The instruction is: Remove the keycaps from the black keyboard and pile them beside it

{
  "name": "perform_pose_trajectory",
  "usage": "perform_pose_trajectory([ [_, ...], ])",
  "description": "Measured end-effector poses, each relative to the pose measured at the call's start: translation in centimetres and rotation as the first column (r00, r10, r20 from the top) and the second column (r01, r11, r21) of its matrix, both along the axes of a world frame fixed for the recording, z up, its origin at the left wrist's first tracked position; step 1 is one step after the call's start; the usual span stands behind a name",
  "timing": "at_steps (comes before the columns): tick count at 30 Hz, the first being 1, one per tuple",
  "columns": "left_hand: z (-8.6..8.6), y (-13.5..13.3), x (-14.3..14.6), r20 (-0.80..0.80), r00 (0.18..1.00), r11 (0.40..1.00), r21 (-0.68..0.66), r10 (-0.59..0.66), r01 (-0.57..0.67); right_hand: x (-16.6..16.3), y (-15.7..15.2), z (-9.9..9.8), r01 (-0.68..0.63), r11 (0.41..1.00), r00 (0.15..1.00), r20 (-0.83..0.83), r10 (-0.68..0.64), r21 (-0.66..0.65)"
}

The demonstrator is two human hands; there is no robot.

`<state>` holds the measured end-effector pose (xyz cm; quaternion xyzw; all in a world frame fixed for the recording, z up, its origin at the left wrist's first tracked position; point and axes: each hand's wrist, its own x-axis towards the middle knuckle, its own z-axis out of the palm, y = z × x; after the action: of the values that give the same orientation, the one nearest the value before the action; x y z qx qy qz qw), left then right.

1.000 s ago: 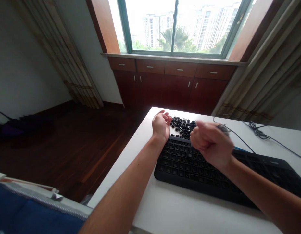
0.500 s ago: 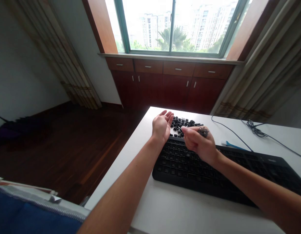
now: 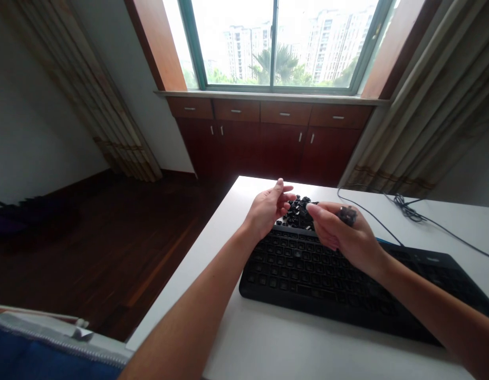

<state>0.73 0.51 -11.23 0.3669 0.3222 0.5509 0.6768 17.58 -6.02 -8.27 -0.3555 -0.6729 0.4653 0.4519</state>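
Note:
A black keyboard lies slantwise on the white table, with rows of bare key sockets where keycaps are off. Just behind its left part is a pile of loose black keycaps. My left hand hovers beside the pile's left side, fingers apart and loosely bent, with nothing visible in it. Above the keyboard's back edge my right hand is closed round a dark brush-like tool. Its rough brown-grey end sticks out at the top of the fist; the rest is mostly hidden by the fingers.
A thin blue handle shows behind the keyboard, partly covered by my right hand. A black cable runs in a tangle over the right of the white table. Blue fabric is at the lower left.
My left hand has turned, its thumb now upward and its fingers more bent. My right hand has moved right with the brush-like tool. The view has shifted slightly.

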Motion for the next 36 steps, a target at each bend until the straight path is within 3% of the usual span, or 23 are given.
perform_pose_trajectory([
  [2, 0.1, -0.4, 0.0, -0.190, 0.972, 0.984, 0.085, -0.139, 0.157, 2.1, -0.3, -0.4, 0.170, 0.971, 0.969, 0.151, -0.195, 0.166],
  [4, 0.3, -1.0, 0.1, -0.385, 0.899, 0.950, 0.138, -0.209, 0.280, 3.8, -0.6, -1.4, 0.254, 0.924, 0.911, 0.251, -0.328, 0.285],
  [7, 0.8, -2.0, 0.5, -0.550, 0.790, 0.896, 0.156, -0.271, 0.416, 5.3, -1.1, -3.0, 0.226, 0.895, 0.856, 0.359, -0.371, 0.385],
  [11, 1.5, -2.9, 1.1, -0.577, 0.715, 0.826, 0.119, -0.394, 0.551, 5.8, -1.6, -3.7, 0.148, 0.870, 0.848, 0.392, -0.356, 0.470],
  [17, 1.8, -3.5, 1.9, -0.681, 0.662, 0.823, 0.154, -0.313, 0.547, 5.6, -1.9, -3.7, 0.208, 0.856, 0.871, 0.309, -0.382, 0.472],
  [21, 1.6, -3.6, 2.1, -0.687, 0.633, 0.797, 0.130, -0.357, 0.590, 5.6, -1.9, -3.6, 0.195, 0.857, 0.887, 0.287, -0.362, 0.478],
  [27, 0.8, -3.2, 2.0, -0.470, 0.757, 0.848, 0.032, -0.454, 0.528, 5.9, -1.9, -3.4, 0.179, 0.867, 0.894, 0.290, -0.340, 0.465],
  [36, 0.9, -2.8, 1.5, -0.542, 0.729, 0.827, 0.104, -0.418, 0.552, 5.8, -1.7, -3.5, 0.176, 0.837, 0.887, 0.286, -0.364, 0.519],
])
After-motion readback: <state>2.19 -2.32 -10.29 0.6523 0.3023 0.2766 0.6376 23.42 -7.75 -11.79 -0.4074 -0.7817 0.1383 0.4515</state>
